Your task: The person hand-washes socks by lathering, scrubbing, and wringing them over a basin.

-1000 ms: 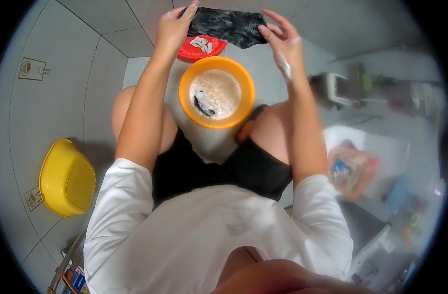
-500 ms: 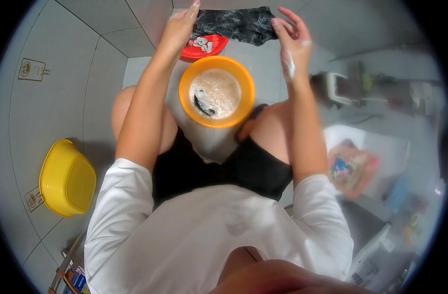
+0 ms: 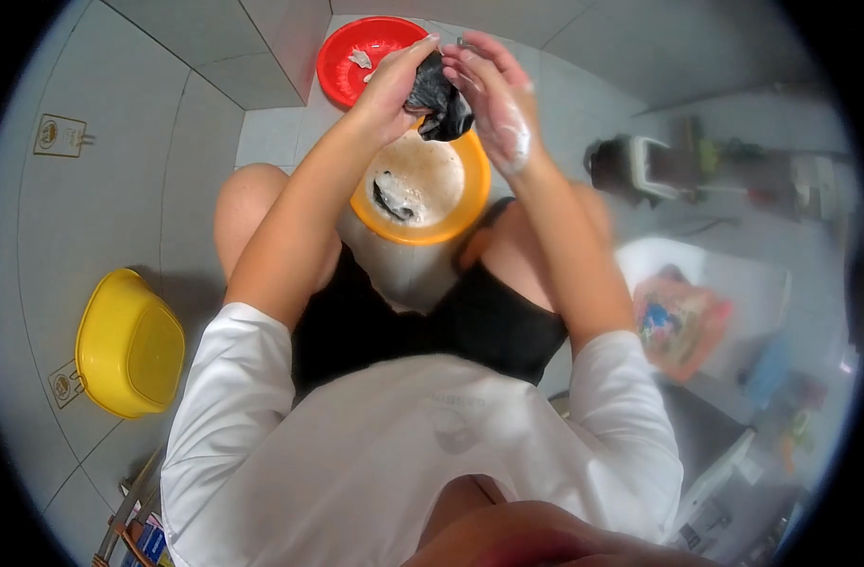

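Note:
A wet, dark grey-black cloth (image 3: 436,106) is bunched between my hands above the far side of an orange basin (image 3: 475,203). My left hand (image 3: 394,93) is closed on the cloth's left side. My right hand (image 3: 496,99) presses against its right side, fingers close together, with white suds on the wrist. Cloudy, foamy water (image 3: 430,170) fills the basin. Another dark piece of cloth (image 3: 388,198) pokes out of the foam. Behind my left hand lies a red basin (image 3: 336,66) with small whitish pieces in it.
The orange basin stands on grey floor tiles between my knees. A yellow basin (image 3: 125,345) leans against the left wall. At right are a white container (image 3: 654,253) and a pinkish plastic bag (image 3: 682,326), both blurred. A rack (image 3: 134,510) stands at lower left.
The cloth, held stretched out between my spread hands earlier, is now crumpled. Both hands have come together and lower, toward the orange basin, uncovering more of the red basin.

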A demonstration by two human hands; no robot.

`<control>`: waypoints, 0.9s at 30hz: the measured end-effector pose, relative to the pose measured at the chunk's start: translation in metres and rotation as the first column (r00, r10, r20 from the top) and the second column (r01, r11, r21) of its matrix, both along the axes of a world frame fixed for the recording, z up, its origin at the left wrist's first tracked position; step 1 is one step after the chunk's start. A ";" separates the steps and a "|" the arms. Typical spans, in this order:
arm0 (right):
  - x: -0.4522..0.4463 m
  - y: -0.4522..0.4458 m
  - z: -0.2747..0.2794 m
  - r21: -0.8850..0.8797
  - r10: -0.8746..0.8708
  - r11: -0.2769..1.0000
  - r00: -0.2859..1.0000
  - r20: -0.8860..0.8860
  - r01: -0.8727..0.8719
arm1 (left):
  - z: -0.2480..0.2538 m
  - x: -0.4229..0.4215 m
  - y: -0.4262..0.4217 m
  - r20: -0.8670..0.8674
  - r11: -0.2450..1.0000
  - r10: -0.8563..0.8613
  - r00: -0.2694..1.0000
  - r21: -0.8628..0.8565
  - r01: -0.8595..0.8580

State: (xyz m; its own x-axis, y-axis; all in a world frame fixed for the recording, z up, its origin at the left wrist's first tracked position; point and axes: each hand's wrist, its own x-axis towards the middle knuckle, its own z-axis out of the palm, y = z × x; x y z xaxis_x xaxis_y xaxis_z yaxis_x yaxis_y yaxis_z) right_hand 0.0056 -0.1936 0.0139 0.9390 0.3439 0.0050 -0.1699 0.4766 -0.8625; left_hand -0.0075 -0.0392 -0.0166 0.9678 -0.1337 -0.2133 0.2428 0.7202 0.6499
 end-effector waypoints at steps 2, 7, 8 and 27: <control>-0.003 0.005 -0.009 -0.060 -0.037 0.997 0.999 0.038 0.039 | 0.001 0.001 -0.003 -0.055 0.999 0.016 0.998 -0.038 -0.018; -0.005 0.011 -0.014 -0.044 0.046 0.998 0.999 -0.009 -0.046 | 0.014 -0.002 0.008 -0.034 0.953 0.005 0.999 -0.303 -0.015; -0.007 0.014 -0.019 0.021 0.120 0.993 0.988 -0.096 -0.119 | 0.013 -0.002 0.011 -0.001 0.936 -0.018 1.000 -0.351 0.016; 0.025 -0.029 -0.001 -0.058 0.242 0.965 0.951 -0.192 -0.257 | 0.030 -0.004 0.023 0.097 0.955 0.146 0.984 -0.273 -0.115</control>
